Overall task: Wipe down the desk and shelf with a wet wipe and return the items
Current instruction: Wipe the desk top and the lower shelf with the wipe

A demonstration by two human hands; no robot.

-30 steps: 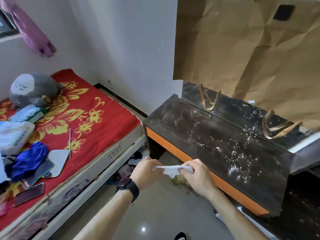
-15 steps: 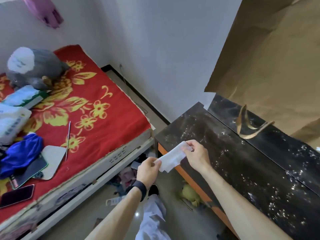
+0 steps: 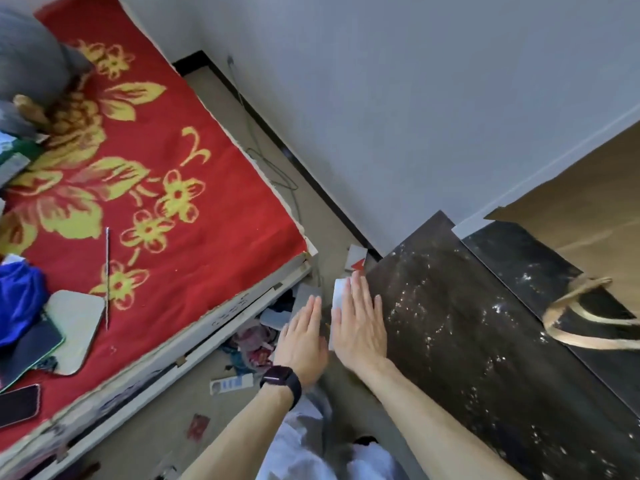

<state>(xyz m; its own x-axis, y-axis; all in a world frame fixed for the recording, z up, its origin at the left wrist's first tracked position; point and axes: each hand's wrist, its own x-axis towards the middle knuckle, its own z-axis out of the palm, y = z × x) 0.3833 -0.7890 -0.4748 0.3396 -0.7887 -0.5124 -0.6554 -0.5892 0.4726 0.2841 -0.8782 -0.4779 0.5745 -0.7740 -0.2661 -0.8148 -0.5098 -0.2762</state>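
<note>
Right hand (image 3: 360,323) flat, fingers spread, pressing the wet wipe (image 3: 341,292) at the bench (image 3: 485,341) corner. Left hand (image 3: 303,336) open beside it, holding nothing. Dusty bench top runs away rightward from the wipe, so the right hand is nearer.

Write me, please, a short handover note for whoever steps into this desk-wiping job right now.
Hands: right hand flat, fingers extended, pressing the wet wipe at the desk's left end. Left hand open and flat beside it, holding nothing.
Desk: top shows white specks all over; no wiped patch visible.
Shelf: also speckled, a brown paper bag on it.
Items: phone and others lie on the bed.
Left: wipe both, return items.
</note>
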